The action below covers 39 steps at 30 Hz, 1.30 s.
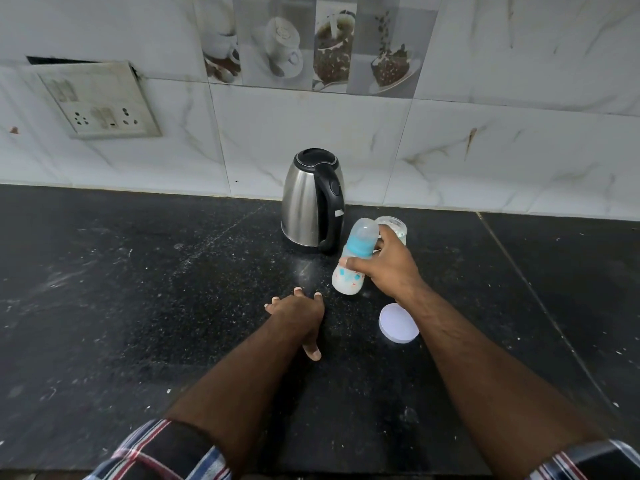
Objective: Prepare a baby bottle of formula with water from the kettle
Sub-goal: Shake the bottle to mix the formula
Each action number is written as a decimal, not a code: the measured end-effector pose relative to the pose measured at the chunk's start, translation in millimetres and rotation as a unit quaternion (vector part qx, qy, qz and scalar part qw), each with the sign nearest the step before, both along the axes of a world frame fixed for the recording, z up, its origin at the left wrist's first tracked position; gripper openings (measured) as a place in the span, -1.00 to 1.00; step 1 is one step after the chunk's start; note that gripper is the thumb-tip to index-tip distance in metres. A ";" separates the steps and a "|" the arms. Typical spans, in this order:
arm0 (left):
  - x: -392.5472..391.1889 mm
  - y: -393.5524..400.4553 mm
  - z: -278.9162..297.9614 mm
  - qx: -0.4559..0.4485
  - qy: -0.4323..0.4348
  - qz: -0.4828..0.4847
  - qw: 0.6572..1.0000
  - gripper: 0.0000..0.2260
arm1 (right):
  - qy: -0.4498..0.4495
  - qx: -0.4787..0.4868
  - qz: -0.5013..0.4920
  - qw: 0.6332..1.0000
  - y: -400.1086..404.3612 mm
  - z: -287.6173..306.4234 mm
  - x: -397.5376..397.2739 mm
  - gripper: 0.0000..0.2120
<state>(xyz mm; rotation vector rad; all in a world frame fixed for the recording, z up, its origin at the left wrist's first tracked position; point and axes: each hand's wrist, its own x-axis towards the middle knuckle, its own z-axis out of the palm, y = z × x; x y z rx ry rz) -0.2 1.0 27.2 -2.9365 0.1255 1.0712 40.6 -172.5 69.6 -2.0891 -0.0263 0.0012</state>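
Note:
My right hand (388, 268) grips a baby bottle (349, 275) round its middle and holds it tilted above the black counter. The bottle has a blue collar, a clear cap and milky white liquid inside. A steel kettle (304, 199) with a black handle and lid stands just behind it, lid closed. A small open glass jar (394, 225) with white contents stands behind my right hand, partly hidden. Its round white lid (398, 323) lies flat on the counter by my right wrist. My left hand (298, 313) rests on the counter with fingers spread, holding nothing.
The black granite counter (138, 306) runs wide to both sides, dusted with pale specks. A white tiled wall rises right behind the kettle. A switch and socket plate (100, 105) hangs on the wall at upper left.

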 end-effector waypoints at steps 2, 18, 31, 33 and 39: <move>-0.1 -0.5 0.2 0.001 -0.003 -0.002 1.000 0.23 | -0.008 -0.029 0.015 0.999 2.1 -3.8 1.4 -0.32; 1.3 -1.8 0.4 0.010 0.005 -0.001 1.000 0.23 | -0.009 -0.128 0.065 0.990 19.1 -26.7 15.4 -0.29; 0.6 -1.9 1.0 0.011 -0.002 -0.003 1.000 0.23 | 0.010 -0.129 0.063 0.990 21.2 -35.3 12.1 -0.24; 1.0 -1.8 1.1 0.010 -0.002 -0.004 1.000 0.23 | 0.017 -0.122 0.064 0.990 19.4 -32.8 9.7 -0.21; 1.1 0.1 -0.1 0.010 -0.009 -0.013 1.000 0.23 | 0.081 -0.044 0.037 0.995 5.9 -23.8 -2.9 -0.43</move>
